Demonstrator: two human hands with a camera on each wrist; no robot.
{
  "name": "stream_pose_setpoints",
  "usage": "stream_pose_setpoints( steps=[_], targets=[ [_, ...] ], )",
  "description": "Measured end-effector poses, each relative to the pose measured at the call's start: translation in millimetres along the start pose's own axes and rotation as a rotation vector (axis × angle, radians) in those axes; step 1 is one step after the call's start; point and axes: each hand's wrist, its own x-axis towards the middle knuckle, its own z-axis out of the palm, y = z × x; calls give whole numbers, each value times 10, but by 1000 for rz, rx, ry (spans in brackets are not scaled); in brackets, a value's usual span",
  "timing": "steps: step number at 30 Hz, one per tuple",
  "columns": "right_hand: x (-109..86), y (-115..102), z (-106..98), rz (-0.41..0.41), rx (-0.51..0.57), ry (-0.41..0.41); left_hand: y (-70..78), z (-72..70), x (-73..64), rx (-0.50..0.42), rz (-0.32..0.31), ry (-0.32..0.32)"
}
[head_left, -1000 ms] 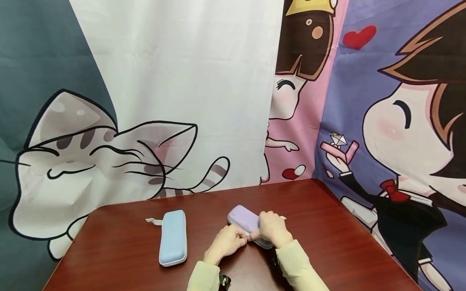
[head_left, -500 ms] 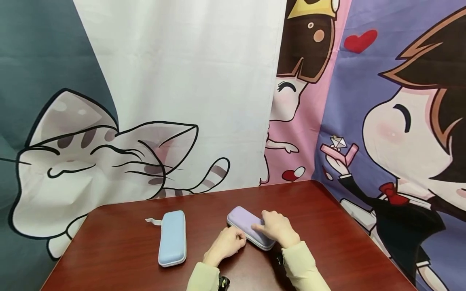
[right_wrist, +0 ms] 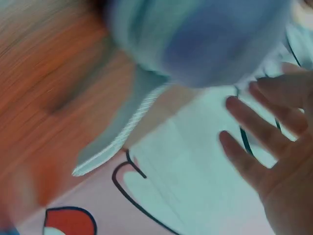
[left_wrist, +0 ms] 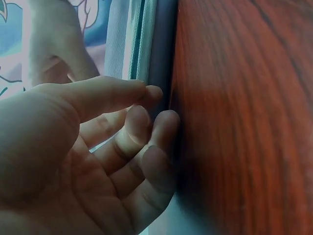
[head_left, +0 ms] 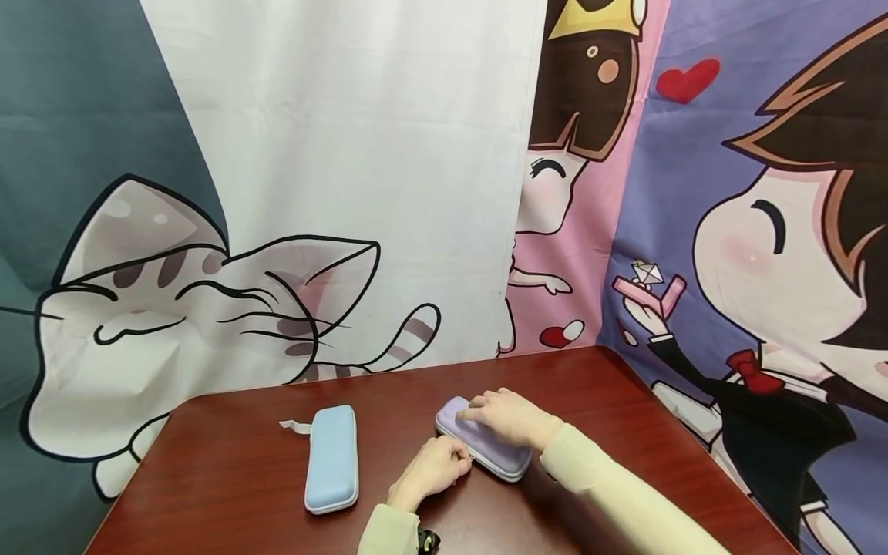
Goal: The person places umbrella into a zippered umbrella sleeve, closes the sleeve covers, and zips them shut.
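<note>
A purple zippered case [head_left: 496, 455] lies slanted on the table in the head view. At its near long side is my left hand [head_left: 432, 467], thumb and index fingertips together on the zipper pull, which they mostly cover. In the left wrist view those fingers [left_wrist: 110, 95] meet beside the pale zipper [left_wrist: 138, 44]. My right hand [head_left: 509, 416] reaches over the case's top with loosely extended fingers. The right wrist view shows its fingers [right_wrist: 249, 127] spread near the blurred case [right_wrist: 210, 44]. A pale wrist strap [right_wrist: 122, 127] hangs from the case end.
A light blue zippered case [head_left: 331, 459] with a white strap [head_left: 296, 426] lies to the left on the reddish-brown table [head_left: 229, 462]. Printed cartoon cloths [head_left: 375, 154] hang behind the table's back edge.
My right hand has left the near end of the purple case, lifted, and moved up and left over its top. My left hand stays nearly in place at the zipper.
</note>
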Motion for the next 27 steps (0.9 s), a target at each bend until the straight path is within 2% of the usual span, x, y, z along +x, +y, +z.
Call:
stream_pose_setpoints(
  steps=[3,7,12,15,21,23,27],
  targets=[
    [10,1,49,-100,-107,-46,-19,-1,-11,-10,-2,-3],
    [42,-6,62,-182,-257,-46,-43,-4,-31,-21,-11,8],
    [84,13,-20,-209,-390,-71,-55,-21,-24,-11,-3,12],
    [66,54,-41,-196,-421,-104,-53,-22,-8,1,9,14],
    [9,125,-46,-153,-356,-170,-35,17,12,26,-2,29],
    [12,137,-43,-110,-280,-208,-41,10,7,46,-5,45],
    [3,162,15,-16,-33,-253,-60,-13,-13,79,-14,75]
  ],
)
